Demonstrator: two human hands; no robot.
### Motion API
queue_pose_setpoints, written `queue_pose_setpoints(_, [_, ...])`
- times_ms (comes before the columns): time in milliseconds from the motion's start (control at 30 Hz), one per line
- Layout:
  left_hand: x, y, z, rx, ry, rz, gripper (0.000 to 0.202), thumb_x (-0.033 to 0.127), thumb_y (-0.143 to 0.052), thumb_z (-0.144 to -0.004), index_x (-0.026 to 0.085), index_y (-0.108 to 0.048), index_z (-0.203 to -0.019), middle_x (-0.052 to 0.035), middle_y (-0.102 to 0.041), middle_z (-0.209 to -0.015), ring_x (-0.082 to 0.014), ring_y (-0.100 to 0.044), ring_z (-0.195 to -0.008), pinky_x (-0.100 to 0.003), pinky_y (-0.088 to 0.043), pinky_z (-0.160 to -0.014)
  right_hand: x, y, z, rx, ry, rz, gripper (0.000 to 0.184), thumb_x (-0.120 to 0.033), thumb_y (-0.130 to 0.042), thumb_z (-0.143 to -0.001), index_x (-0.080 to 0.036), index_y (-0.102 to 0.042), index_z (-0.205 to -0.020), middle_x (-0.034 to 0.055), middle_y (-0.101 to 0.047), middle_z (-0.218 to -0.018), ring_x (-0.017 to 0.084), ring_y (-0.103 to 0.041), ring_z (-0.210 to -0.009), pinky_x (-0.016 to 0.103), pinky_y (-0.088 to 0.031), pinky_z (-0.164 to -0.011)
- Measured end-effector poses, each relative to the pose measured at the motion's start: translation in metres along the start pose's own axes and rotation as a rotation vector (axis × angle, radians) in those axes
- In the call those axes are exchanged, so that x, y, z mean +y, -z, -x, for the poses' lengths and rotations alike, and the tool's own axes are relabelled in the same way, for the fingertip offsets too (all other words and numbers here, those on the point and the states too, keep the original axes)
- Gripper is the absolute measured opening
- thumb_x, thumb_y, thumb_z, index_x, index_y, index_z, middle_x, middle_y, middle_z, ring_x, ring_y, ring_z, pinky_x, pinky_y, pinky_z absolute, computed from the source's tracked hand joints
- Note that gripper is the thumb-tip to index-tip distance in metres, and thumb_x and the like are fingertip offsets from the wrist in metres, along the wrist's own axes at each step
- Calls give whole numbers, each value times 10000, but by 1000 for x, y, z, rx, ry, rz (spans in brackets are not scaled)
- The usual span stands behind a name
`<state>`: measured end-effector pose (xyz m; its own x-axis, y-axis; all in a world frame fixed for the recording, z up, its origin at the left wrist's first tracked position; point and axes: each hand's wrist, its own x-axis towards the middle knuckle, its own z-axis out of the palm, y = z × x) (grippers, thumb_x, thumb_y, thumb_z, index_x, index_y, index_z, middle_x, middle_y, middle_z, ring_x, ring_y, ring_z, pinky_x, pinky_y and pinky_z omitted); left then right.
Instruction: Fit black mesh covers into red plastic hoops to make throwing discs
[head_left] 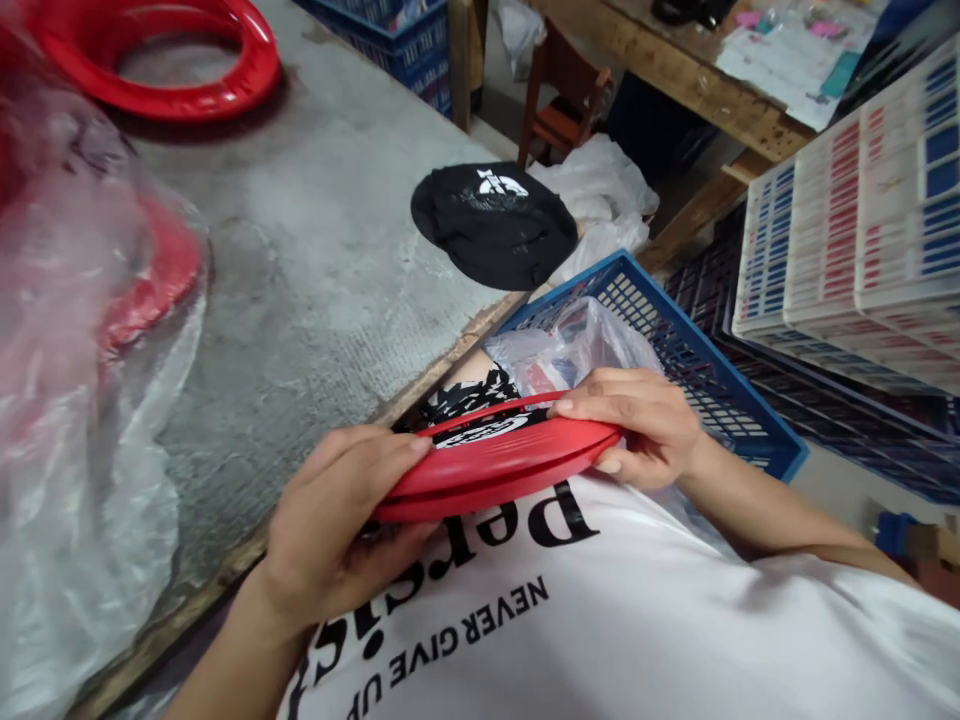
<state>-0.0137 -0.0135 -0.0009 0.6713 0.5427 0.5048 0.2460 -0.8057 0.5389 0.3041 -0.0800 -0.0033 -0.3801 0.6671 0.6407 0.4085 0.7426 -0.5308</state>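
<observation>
A red plastic ring disc (495, 465) with a black-and-white centre piece is held edge-on against my white printed shirt. My left hand (337, 525) grips its left end, fingers curled over the rim. My right hand (637, 420) grips the right end, thumb beneath and fingers on top. Both hands are closed on the disc, just off the table's near edge.
The grey table (322, 250) carries a black disc (495, 225), a red ring (180, 55) at the far left and clear plastic bags with red parts (82, 350). A blue crate (675, 350) with bagged items stands at my right. Stacked white boxes (862, 210) fill the right side.
</observation>
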Motion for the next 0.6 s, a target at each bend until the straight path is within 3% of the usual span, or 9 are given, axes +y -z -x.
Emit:
queue_pose_setpoints(67, [-3,0,-2,15,-48,24,480,227,-705,-825,243,-606,-1294,-63,-761,-1070,-227,-707,-933,-386,-588,-810,9,-1,-5,0,49,48,478,-349,-565,-926,-88,-628,-1321,143,-758,-946,201,-724,-796,319,-582,-672])
queue_pose_setpoints(167, [-7,-1,-2,48,-13,31,485,215,-700,-836,264,-599,-1307,-51,-758,-1073,-229,-706,-932,-396,-588,-808,12,-3,-14,13,87,179,443,-351,-527,-929,-113,-644,-1284,127,-749,-945,210,-710,-801,335,-581,-675])
queue_pose_setpoints(333, [0,-1,-3,74,22,48,467,201,-693,-841,252,-605,-1297,-52,-756,-1066,-230,-709,-926,-404,-591,-813,-12,-7,-27,50,-73,448,369,-327,-418,-976,-117,-700,-1086,146,-714,-930,231,-658,-798,375,-533,-686])
queue_pose_setpoints(467, [10,-2,-6,52,31,21,453,221,-695,-850,237,-591,-1290,-53,-756,-1064,-223,-720,-911,-398,-598,-819,-25,-18,-31,94,-148,446,450,-458,-377,-1025,-127,-683,-1036,117,-686,-853,204,-619,-725,352,-493,-647])
queue_pose_setpoints(600, [14,-4,-9,23,19,-3,404,223,-670,-868,191,-595,-1263,-83,-755,-1022,-226,-725,-918,-379,-613,-811,-18,-25,-33,140,-183,432,386,-422,-410,-1032,-165,-653,-878,78,-660,-766,182,-615,-685,329,-483,-628])
